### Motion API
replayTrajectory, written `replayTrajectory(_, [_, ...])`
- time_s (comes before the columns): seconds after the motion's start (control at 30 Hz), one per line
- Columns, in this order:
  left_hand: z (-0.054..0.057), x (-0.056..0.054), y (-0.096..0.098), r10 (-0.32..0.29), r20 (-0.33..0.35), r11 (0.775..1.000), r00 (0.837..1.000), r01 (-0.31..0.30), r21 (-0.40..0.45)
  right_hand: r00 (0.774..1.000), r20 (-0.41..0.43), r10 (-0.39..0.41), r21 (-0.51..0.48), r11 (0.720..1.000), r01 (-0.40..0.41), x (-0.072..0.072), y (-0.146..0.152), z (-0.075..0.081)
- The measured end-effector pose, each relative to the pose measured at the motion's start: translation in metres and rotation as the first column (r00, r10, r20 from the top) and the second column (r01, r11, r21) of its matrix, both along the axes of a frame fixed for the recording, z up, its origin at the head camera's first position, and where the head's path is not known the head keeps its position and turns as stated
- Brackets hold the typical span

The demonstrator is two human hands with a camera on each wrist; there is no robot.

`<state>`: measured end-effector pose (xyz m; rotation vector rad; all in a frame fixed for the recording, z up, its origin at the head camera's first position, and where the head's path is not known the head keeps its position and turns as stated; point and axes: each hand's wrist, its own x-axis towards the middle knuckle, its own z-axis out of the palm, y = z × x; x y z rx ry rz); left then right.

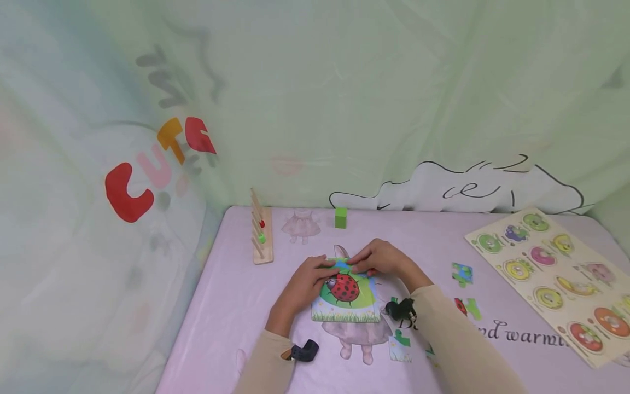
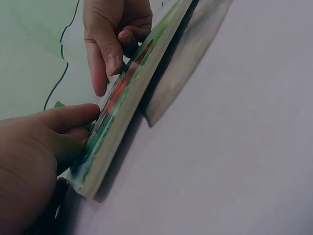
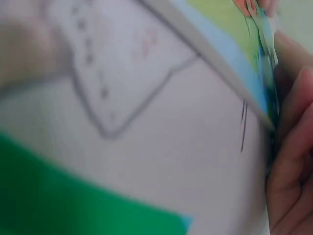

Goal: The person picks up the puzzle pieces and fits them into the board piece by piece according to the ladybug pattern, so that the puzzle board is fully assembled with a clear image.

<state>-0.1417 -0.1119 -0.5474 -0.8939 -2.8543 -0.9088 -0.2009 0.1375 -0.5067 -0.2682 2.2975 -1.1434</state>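
Note:
A square jigsaw puzzle [image 1: 344,306] with a red ladybug picture lies on the table in front of me. My left hand [image 1: 307,282] rests at its upper left, index finger and thumb on the picture. Across from it, my right hand [image 1: 381,260] touches the upper right part, its thumb and index finger pointing down onto the surface. In the left wrist view the fingertips of the left hand [image 2: 34,156] and right hand [image 2: 110,34] come close together over the puzzle [image 2: 117,132]. The right wrist view catches the right hand [image 3: 293,156] at the puzzle's corner [image 3: 254,110].
Loose jigsaw pieces lie to the right: a blue-green one [image 1: 462,273], a red-green one [image 1: 472,309] and a white-green one [image 1: 400,348]. Farther right is a fruit picture board [image 1: 536,284]. A wooden peg stand [image 1: 263,254] and a green cube [image 1: 340,218] stand at the back.

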Motion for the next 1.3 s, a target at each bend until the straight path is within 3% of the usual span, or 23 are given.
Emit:
replayTrajectory(0.3, [-0.0037,-0.0020,0.0012,0.002,-0.039,1.000,0.999,-0.003,-0.014,1.000,-0.014,-0.013,0.074,0.997,0.014,-0.0026,-0.0028,-0.0018])
replayTrajectory(0.73, [-0.0040,-0.0003,-0.0016,-0.011,0.028,1.000,1.000,0.011,0.019,0.999,-0.026,-0.039,0.104,0.994,0.041,0.0001,-0.0063,-0.0019])
replayTrajectory(1.3, [-0.0042,-0.0018,-0.0018,-0.011,0.020,1.000,1.000,0.010,0.008,0.996,-0.078,-0.049,0.141,0.988,0.060,0.0025,-0.0088,-0.0005])
